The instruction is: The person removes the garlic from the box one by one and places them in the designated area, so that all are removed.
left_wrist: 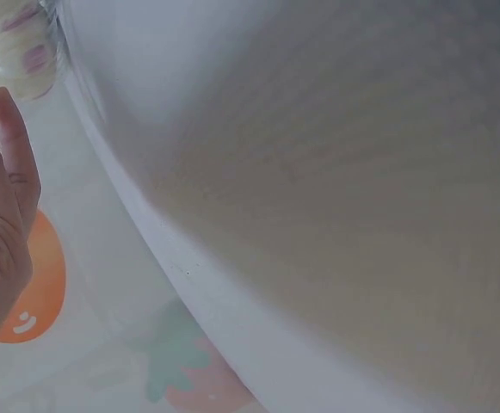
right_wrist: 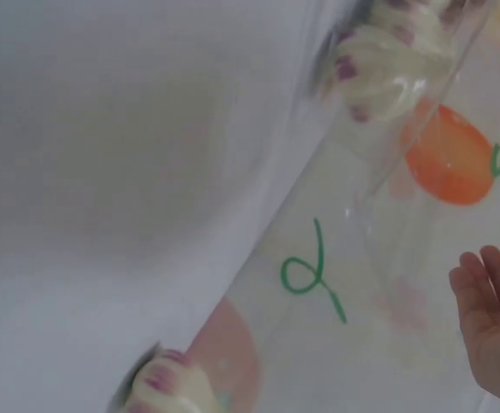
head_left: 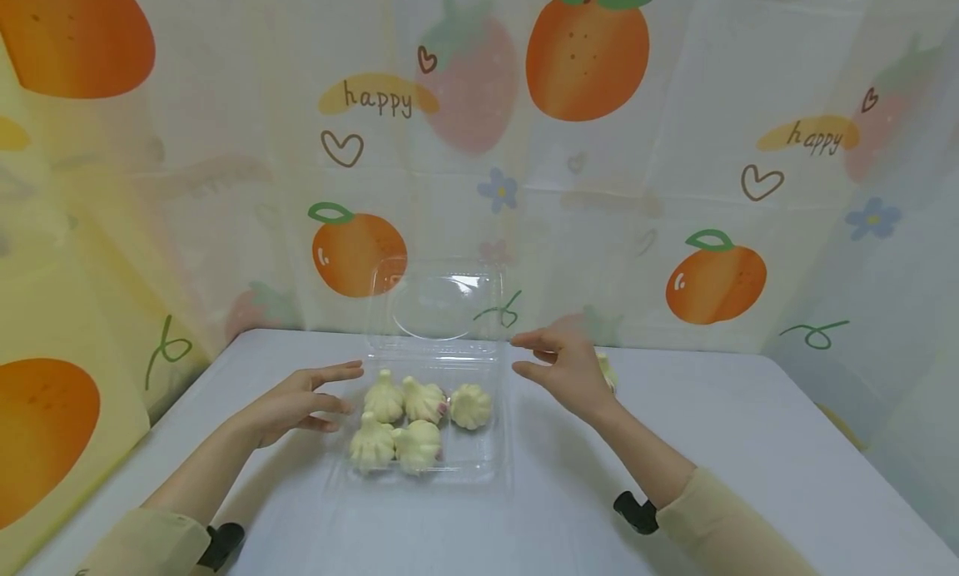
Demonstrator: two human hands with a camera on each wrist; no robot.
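Observation:
A clear plastic clamshell box [head_left: 494, 451] stands on the table with its lid [head_left: 434, 301] raised at the back. Several pale garlic bulbs [head_left: 418, 445] lie inside it; purple patches show on the bulbs [right_wrist: 379, 73] in the right wrist view. Beside the box's left wall is my left hand [head_left: 295, 405], fingers extended and nothing held. My right hand [head_left: 565, 368] is to the right of the box near the hinge, thumb and fingers apart around empty air. Another garlic bulb [head_left: 606, 370] sits partly hidden behind that hand, and shows as a bulb [right_wrist: 172, 383] in the right wrist view.
The white-covered table [head_left: 569, 509] reaches back to a fruit-printed curtain [head_left: 637, 168]. Yellow cloth [head_left: 67, 310] hangs along the left side. A dark band [head_left: 635, 513] is on the right wrist, and another band [head_left: 222, 545] is on the left.

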